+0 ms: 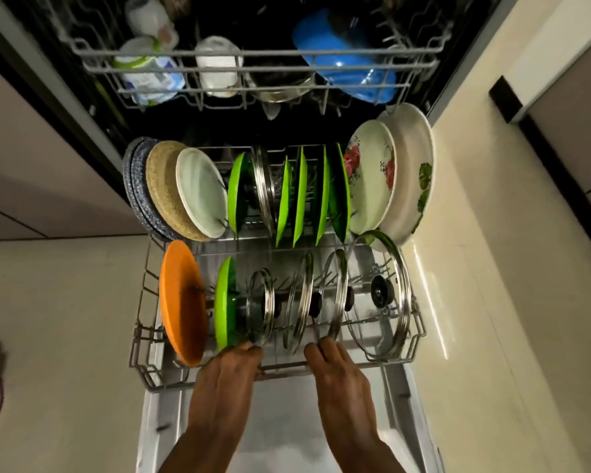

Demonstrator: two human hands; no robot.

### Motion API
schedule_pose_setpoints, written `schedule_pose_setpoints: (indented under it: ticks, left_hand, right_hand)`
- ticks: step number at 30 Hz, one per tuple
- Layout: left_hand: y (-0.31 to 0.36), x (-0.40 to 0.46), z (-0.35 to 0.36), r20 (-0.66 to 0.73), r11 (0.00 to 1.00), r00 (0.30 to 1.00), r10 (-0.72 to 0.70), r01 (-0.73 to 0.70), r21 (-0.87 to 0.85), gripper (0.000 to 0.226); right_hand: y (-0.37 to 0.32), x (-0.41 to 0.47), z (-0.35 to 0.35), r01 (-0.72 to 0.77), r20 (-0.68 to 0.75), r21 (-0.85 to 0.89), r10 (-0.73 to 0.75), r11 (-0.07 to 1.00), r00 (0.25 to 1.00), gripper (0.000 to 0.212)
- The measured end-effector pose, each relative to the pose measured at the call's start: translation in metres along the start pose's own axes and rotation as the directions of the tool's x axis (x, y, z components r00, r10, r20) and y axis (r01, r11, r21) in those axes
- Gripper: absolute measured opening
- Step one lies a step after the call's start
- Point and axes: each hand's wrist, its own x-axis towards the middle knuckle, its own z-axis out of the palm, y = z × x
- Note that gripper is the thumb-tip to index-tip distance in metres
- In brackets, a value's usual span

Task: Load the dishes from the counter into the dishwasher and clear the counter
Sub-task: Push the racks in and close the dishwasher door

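both forearms are cut off by the bottom edge, and the counter itself is out of view. the left hand (pixel 231 367) and right hand (pixel 338 367) lie at the front rail of the lower rack (pixel 144 336), which is pulled out over the open door (pixel 287 438). the left grip is curled over the rail, fingertips close by the rim of a small glass lid (pixel 261 307); whether it also holds that lid is hard to tell. the right grip has fingers nearly straight, tips at the lower rim of a steel-rimmed lid (pixel 335 295), thumb hidden, so how firmly it holds is unclear.

in the rack's front row, from the left edge: an orange plate (pixel 181 302), a green plate (pixel 224 302), the small lid, another lid (pixel 302 302), the touched lid, and a large glass lid (pixel 382 295) at the right corner, leaning. all stand on edge.

the back row holds speckled dark plates (pixel 133 186) at the left corner, then a tan plate (pixel 164 189), a white plate (pixel 202 192), several green plates (pixel 301 196) with a lid among them, a floral plate (pixel 372 175) and a big white dish (pixel 410 172) at the right corner.

farther off, the upper rack (pixel 260 59) is blurred: pale cups (pixel 144 76), a white cup (pixel 217 66), a dark bowl, and a blue bowl (pixel 348 63). the tub behind is dark and nothing there can be made out.
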Motion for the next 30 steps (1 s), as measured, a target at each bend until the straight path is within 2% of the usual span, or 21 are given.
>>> schedule_pose_setpoints:
  ticks: [4,6,9,11,15,23,30]
  left_hand:
    - [0.002,0.026,-0.006,-0.007,0.992,0.996,-0.087,0.086,-0.094,0.013]
    - [0.008,0.037,-0.015,-0.021,0.998,0.998,-0.058,0.058,-0.03,0.017]
    - [0.01,0.059,-0.026,-0.06,0.998,0.996,-0.063,0.062,-0.024,0.018]
    - [0.01,0.072,-0.032,-0.034,0.994,0.997,-0.075,0.077,0.074,0.014]
    - [0.008,0.103,-0.042,-0.044,0.977,0.999,-0.021,0.03,0.213,0.027]
    - [0.007,0.16,-0.06,-0.1,0.963,0.995,-0.022,0.048,0.266,0.025]
    - [-0.001,0.217,-0.077,-0.129,0.953,0.992,0.017,0.023,0.302,0.022]
  right_hand:
    - [0.001,0.028,-0.002,0.009,-0.03,0.01,-0.008,1.0,1.0,0.058]
    - [0.003,0.042,-0.003,0.016,-0.041,0.013,-0.015,1.0,0.999,0.058]
    - [0.003,0.061,-0.005,0.034,-0.043,0.044,-0.032,0.998,0.999,0.054]
    - [0.002,0.075,-0.007,0.042,-0.044,0.061,-0.039,0.997,0.998,0.049]
    - [0.003,0.11,-0.009,0.059,-0.004,0.055,-0.059,0.997,0.998,0.048]
    - [0.007,0.177,-0.018,0.123,-0.018,0.044,-0.122,0.991,0.992,0.042]
    - [0.01,0.239,-0.016,0.146,-0.085,-0.01,-0.147,0.989,0.985,0.05]
